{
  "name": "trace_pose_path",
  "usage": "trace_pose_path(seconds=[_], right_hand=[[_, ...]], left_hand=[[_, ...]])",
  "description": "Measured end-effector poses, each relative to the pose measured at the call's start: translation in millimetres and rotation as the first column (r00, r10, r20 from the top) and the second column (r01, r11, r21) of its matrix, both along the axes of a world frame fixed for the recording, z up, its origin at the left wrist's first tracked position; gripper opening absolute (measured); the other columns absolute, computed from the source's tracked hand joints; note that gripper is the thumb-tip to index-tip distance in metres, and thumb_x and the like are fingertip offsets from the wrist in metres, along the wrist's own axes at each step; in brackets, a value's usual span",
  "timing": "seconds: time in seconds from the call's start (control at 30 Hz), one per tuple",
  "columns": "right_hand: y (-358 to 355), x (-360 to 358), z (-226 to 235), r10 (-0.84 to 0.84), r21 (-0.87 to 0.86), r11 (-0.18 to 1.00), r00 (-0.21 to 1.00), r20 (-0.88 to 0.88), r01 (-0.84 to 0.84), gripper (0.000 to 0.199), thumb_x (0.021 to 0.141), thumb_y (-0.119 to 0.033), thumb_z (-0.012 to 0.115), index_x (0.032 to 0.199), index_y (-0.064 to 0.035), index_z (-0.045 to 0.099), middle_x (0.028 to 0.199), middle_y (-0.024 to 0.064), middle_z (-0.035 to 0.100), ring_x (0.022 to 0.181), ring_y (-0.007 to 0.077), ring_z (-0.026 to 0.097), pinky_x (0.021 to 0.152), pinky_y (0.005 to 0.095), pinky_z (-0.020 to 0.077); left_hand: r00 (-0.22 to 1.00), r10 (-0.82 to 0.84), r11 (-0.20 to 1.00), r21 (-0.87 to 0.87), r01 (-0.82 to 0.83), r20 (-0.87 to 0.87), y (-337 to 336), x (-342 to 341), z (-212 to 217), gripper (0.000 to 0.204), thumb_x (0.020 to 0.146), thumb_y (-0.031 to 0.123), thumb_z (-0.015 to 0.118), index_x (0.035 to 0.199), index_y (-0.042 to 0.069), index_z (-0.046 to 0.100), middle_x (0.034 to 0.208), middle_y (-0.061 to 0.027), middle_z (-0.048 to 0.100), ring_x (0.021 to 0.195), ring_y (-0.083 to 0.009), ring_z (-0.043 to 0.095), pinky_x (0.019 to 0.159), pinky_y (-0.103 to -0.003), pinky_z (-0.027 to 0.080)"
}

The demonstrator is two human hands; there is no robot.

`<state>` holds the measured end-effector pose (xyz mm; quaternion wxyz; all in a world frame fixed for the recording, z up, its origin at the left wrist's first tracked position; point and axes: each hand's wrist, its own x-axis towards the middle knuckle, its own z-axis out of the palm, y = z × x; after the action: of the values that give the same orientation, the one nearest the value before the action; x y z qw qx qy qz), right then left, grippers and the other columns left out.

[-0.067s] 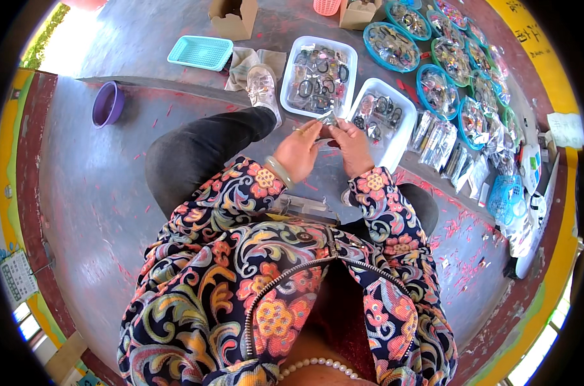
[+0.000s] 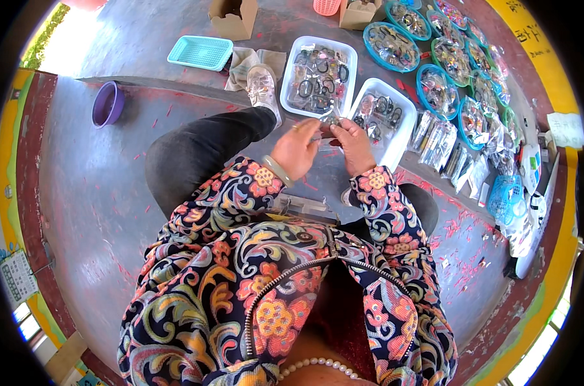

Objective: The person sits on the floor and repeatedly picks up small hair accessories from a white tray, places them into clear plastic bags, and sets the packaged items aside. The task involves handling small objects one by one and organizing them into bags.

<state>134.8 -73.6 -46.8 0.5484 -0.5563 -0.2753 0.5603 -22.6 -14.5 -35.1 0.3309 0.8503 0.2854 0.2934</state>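
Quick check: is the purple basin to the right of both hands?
No, the purple basin stands well to the left of both the left hand and the right hand.

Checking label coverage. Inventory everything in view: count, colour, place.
trays: two, white, top centre
bagged items: many, mixed, in trays, baskets
small packet: one, clear, before trays
round baskets: many, blue/green, upper right
stacked packets: many, clear, right
rectangular basket: one, turquoise, upper left
basin: one, purple, left
cardboard boxes: two, brown, top
perforated basket: one, pink, top
cloth: one, grey, upper left
lattice basket: one, blue, right
scraps: many, red, floor
jacket: one, floral multicolour, bottom
trousers: one, dark, centre
left shoe: one, whitish, upper centre
left hand: one, bare, centre
right hand: one, bare, centre, pinching packet
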Motion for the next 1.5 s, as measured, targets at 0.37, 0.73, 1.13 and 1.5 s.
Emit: trace_pose_path(seconds=[0.37,0.73,1.13,1.5], right_hand=[[2,17,17,0.27,-0.051,0.961,0.961,-0.061,-0.273,0.019,0.075,-0.011,0.063,0.092,-0.0054,0.055,0.079,-0.0008,0.058,0.069,0.0072,0.053,0.06,0.0197,0.0401],[0,7,4,0.071,0.008,0.997,0.986,-0.15,-0.071,0.011,0.076,-0.011,0.062,0.084,-0.0046,0.058,0.076,-0.0014,0.057,0.067,0.0058,0.05,0.06,0.0187,0.0388],[3,3,10,0.104,0.041,0.994,0.994,-0.022,-0.103,0.018,0.082,-0.022,0.058,0.088,-0.0047,0.058,0.08,-0.0023,0.057,0.071,0.0052,0.048,0.065,0.0198,0.0369],[1,3,8,0.041,0.012,0.999,0.996,-0.085,-0.04,0.023,0.082,-0.026,0.058,0.086,-0.0041,0.06,0.077,-0.0016,0.059,0.069,0.0055,0.049,0.064,0.0212,0.0382]], left_hand=[[0.98,0.131,0.242,-0.963,0.116,0.151,15,-1,6,0.018,0.077,0.004,0.059,0.094,0.0,0.054,0.085,-0.003,0.057,0.074,-0.0092,0.055,0.058,-0.022,0.048],[0.919,0.312,0.141,-0.969,0.205,0.24,11,2,8,0.01,0.08,0.002,0.055,0.089,-0.002,0.052,0.084,-0.0065,0.056,0.075,-0.0155,0.06,0.066,-0.025,0.052],[0.934,0.25,0.141,-0.964,0.227,0.257,13,0,1,0.016,0.084,0.004,0.048,0.097,-0.004,0.05,0.091,-0.0115,0.058,0.082,-0.0194,0.06,0.07,-0.026,0.052],[0.941,0.243,0.15,-0.967,0.204,0.236,12,0,5,0.016,0.084,0.003,0.049,0.097,-0.004,0.049,0.091,-0.0115,0.058,0.081,-0.0206,0.061,0.07,-0.027,0.052]])
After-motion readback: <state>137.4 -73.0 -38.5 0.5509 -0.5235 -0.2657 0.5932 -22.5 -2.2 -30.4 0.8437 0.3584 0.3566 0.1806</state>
